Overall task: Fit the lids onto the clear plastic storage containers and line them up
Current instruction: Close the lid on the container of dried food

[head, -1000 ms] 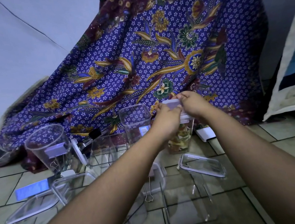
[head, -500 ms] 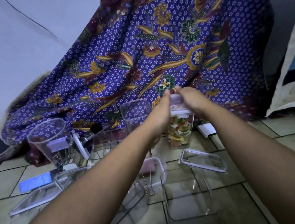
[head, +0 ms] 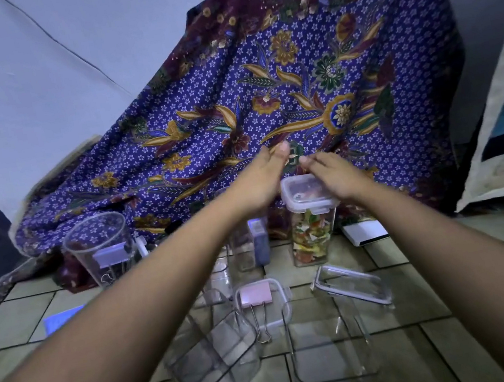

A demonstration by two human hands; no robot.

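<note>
A tall clear container (head: 312, 240) with colourful pieces inside stands upright on the tiled floor, and a white-rimmed lid (head: 303, 194) sits on its top. My right hand (head: 336, 176) lies flat over the lid's far right edge with its fingers stretched out. My left hand (head: 258, 179) hovers just left of the lid, fingers straight and apart, holding nothing. A loose clear lid (head: 350, 289) lies in front of that container. Another lid (head: 262, 302) lies to its left with a pink binder clip on it.
Two empty clear containers (head: 215, 360) (head: 329, 344) lie on their sides near me. A round clear container (head: 100, 246) stands at the left, and a tall square one (head: 247, 251) behind my left arm. A patterned purple cloth (head: 290, 67) hangs behind; a white box (head: 366, 231) sits right.
Both hands have loosened from the lid; my left hand has lifted off and spread out, and my right hand has flattened on top. The camera has tilted upward.
</note>
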